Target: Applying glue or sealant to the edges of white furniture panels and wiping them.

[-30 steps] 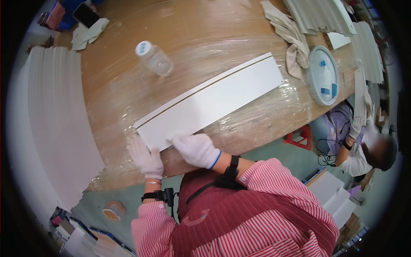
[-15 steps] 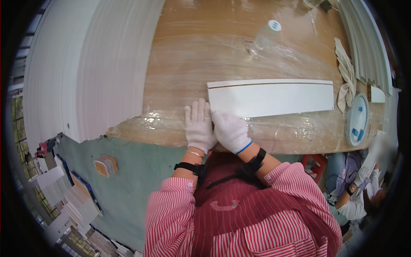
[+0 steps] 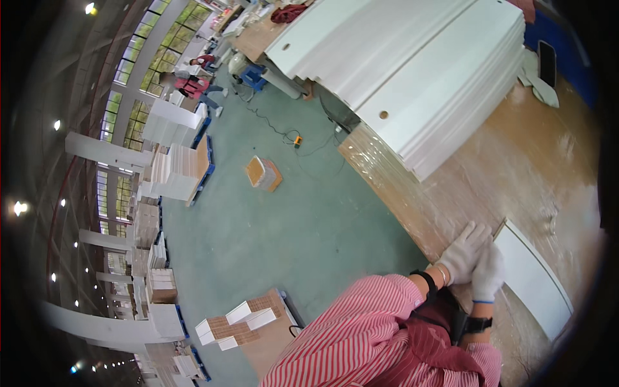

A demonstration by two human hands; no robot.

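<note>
My left hand (image 3: 465, 251), in a white knit glove, lies flat on the film-wrapped table (image 3: 412, 213) near its edge, with its fingers stretched out. Close against it, my right hand (image 3: 488, 274), gloved too, has its fingers curled in. Whatever those fingers may hold is hidden. A white panel (image 3: 535, 280) with a groove along one long edge lies on the table just right of my right hand; I cannot tell whether the hand touches it.
Long white panels (image 3: 445, 77) stand stacked on the table's far part, with a phone (image 3: 547, 63) and a cloth beyond. On the green floor are a small bin (image 3: 261, 173), a cable with an orange box (image 3: 298, 141), and pallets of boards (image 3: 177, 171). Several people work far off.
The view has swung left, bringing the floor and hall into sight and shifting my hands to the lower right. Both hands stay side by side by the white panel.
</note>
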